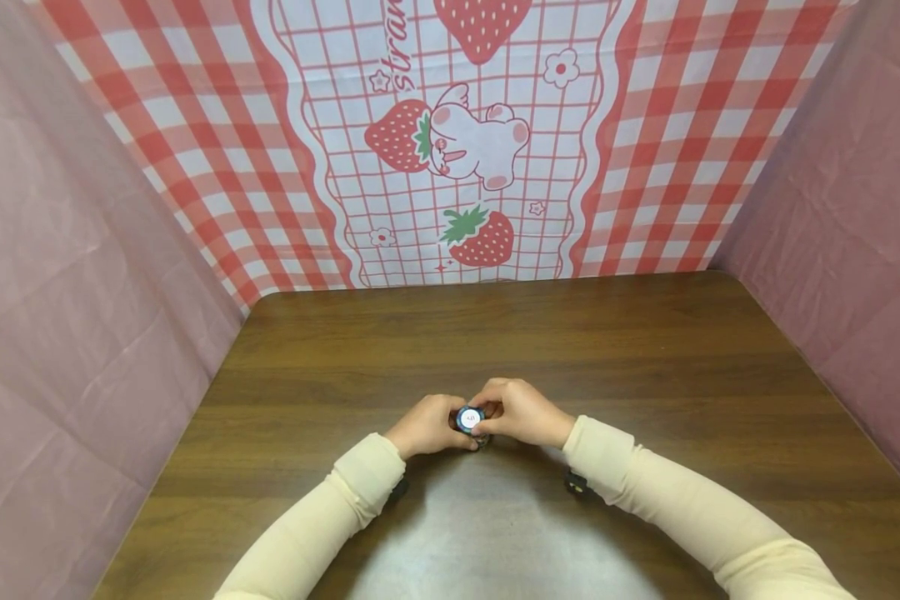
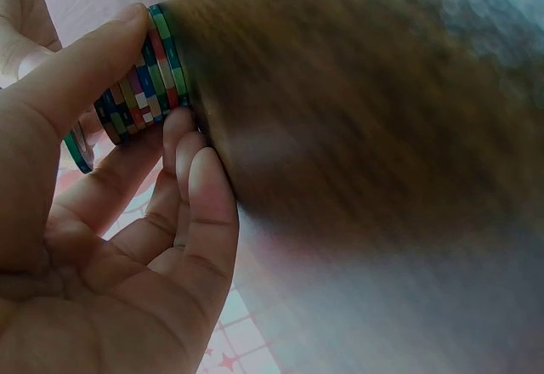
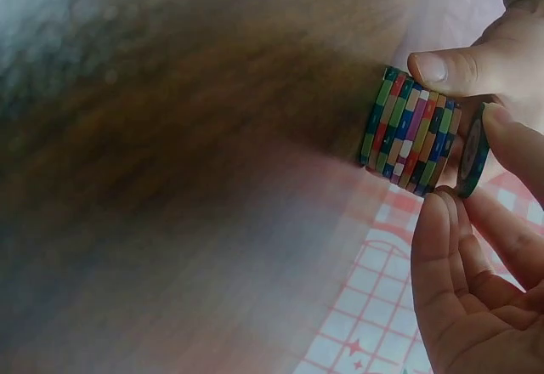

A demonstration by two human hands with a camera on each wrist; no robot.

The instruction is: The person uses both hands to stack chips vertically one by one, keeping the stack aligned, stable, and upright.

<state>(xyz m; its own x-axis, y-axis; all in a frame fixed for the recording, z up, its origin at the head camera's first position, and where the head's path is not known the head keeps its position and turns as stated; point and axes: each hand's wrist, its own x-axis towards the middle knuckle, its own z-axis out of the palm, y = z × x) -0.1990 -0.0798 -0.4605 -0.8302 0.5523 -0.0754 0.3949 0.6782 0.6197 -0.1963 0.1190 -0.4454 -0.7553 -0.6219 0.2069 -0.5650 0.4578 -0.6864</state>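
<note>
A stack of poker chips [image 3: 410, 132] with many-coloured edges stands on the table. My left hand [image 1: 429, 427] holds it from the side, the thumb and fingers [image 2: 208, 195] curled about its lower and middle part. My right hand [image 1: 523, 414] pinches one poker chip [image 1: 470, 419] with a white centre and a dark blue-green rim. In the right wrist view this chip sits just above the stack, slightly tilted, with a small gap between them. The head view mostly hides the stack under the chip and the hands.
A brown wooden table [image 1: 330, 342] spreads around both hands. Behind it hangs a red-and-white checked cloth [image 1: 667, 150] with strawberry prints. Pink cloth [image 1: 105, 250] hangs along the left side, and similar cloth along the right.
</note>
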